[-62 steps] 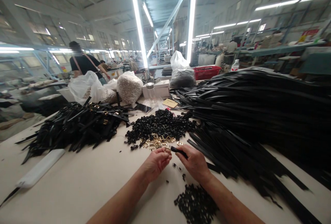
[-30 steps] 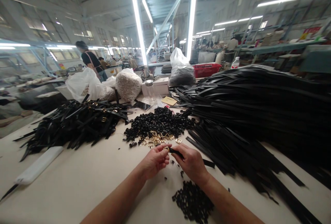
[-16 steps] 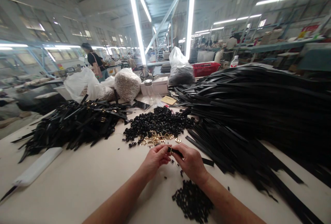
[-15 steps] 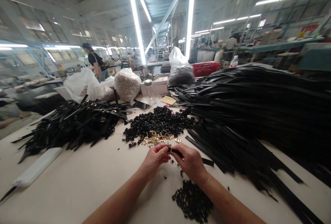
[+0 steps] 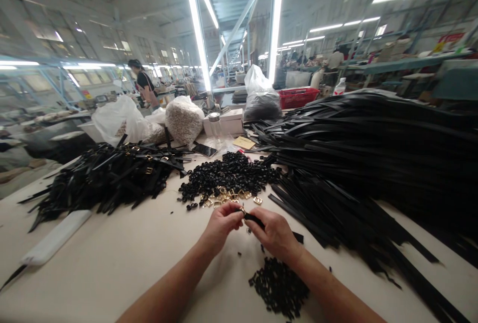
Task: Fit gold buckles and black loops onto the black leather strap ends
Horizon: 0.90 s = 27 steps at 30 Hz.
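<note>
My left hand and my right hand meet over the pale table. Between them is a black strap with a small gold buckle at its left end. The left fingertips pinch the buckle end, partly hiding it. My right thumb and fingers grip the strap, whose other end sticks out past the hand. Just beyond lie loose gold buckles and a heap of small black loops. A pile of small black pieces lies beneath my right forearm.
Long black straps are heaped on the right. Straps with buckles form a pile at left. A white power strip, a phone, a glass jar and plastic bags are around. A person stands far left.
The left fingers have shifted slightly on the buckle end, and the buckle has turned a little. The strap stays between both hands. In the background the person has moved slightly right.
</note>
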### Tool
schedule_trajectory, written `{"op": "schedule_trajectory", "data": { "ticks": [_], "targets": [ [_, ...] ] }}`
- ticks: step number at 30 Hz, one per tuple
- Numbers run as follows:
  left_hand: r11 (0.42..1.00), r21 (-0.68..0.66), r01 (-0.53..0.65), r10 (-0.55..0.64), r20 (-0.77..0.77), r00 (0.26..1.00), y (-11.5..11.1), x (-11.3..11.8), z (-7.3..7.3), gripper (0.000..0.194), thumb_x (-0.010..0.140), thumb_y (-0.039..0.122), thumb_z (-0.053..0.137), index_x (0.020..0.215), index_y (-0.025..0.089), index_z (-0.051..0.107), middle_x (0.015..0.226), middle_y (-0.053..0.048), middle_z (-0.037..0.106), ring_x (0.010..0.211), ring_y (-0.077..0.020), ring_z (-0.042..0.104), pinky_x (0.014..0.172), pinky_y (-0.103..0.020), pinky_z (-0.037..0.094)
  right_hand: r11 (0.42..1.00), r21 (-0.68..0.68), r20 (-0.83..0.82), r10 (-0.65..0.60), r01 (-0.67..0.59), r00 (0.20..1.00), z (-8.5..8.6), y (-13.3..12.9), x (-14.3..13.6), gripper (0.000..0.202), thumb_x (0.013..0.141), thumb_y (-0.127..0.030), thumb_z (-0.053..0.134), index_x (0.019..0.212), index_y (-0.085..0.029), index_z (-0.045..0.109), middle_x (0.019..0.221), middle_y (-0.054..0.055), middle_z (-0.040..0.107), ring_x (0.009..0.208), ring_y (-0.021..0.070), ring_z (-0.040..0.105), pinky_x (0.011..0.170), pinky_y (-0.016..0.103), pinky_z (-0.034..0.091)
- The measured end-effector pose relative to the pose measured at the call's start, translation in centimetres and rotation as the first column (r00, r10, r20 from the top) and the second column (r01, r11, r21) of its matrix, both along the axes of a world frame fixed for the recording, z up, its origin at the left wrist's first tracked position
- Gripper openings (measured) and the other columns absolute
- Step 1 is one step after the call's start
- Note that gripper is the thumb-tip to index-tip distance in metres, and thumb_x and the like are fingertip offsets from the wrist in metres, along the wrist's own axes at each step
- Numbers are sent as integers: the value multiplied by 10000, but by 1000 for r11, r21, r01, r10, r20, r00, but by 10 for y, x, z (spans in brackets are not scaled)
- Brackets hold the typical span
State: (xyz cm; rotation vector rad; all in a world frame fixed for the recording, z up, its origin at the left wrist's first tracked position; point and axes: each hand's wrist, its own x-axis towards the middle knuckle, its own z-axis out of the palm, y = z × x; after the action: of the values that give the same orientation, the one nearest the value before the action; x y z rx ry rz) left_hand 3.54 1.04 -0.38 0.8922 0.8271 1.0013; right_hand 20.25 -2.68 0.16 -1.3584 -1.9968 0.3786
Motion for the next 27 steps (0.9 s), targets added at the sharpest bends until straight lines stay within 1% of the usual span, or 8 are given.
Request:
{"op": "schedule_trajectory", "data": {
  "ticks": [3,5,9,12,17,21,23,27],
  "targets": [
    [988,-153,-25,46,135,990,3,-3,0,328,558,191,853,802,135,642,694,11,623,539,-51,548,521,-130,456,998,-55,36,-3,5,999,1,-1,-1,196,907,-319,513,742,-213,519,706,-4,597,647,154,542,592,249,337],
    [975,-224,1,44,197,979,4,-5,-1,355,554,169,862,827,137,639,729,5,635,537,-40,560,523,-112,476,996,-86,31,16,-13,999,-1,-1,-1,213,912,-322,503,731,-210,503,689,-9,589,630,147,528,584,246,321],
    [957,-279,82,-18,226,974,5,-6,-3,394,580,173,860,904,145,637,721,12,623,519,-41,575,501,-107,491,993,-98,-16,59,-60,998,-6,-1,-2,239,929,-292,462,707,-205,472,681,-12,576,614,134,505,578,237,309],
    [964,-253,80,-39,164,986,2,-3,-3,400,593,206,857,920,151,633,712,16,610,516,-48,574,484,-115,476,992,-102,-29,71,-73,997,-8,-1,-2,259,939,-299,447,699,-203,468,675,-11,568,610,134,499,581,239,308],
    [982,-132,135,-122,97,988,-1,3,-4,318,646,225,820,867,162,599,728,23,600,526,-39,542,478,-120,418,982,-126,-78,130,-140,988,-7,-1,-3,298,978,-356,383,771,-202,532,707,-4,586,636,136,520,602,236,334],
    [991,-62,115,-112,49,992,-1,3,-5,318,650,231,804,844,175,559,686,38,589,495,-45,515,444,-136,362,978,-117,-93,165,-175,982,-4,0,-1,336,989,-368,350,802,-203,574,704,-7,591,638,133,528,607,231,346],
    [993,-23,116,-115,29,993,-1,3,-4,301,646,222,796,794,170,539,646,39,584,494,-55,513,452,-147,361,975,-108,-82,184,-192,979,-3,0,0,332,984,-363,363,816,-209,604,703,-8,604,640,132,538,609,230,348],
    [984,40,171,-171,0,985,-3,2,-1,239,642,184,767,713,146,541,605,21,589,512,-71,525,492,-164,390,985,-108,-36,132,-135,991,-4,2,2,377,956,-394,421,701,-194,614,619,-4,600,583,130,530,569,233,325]
  ]
}}
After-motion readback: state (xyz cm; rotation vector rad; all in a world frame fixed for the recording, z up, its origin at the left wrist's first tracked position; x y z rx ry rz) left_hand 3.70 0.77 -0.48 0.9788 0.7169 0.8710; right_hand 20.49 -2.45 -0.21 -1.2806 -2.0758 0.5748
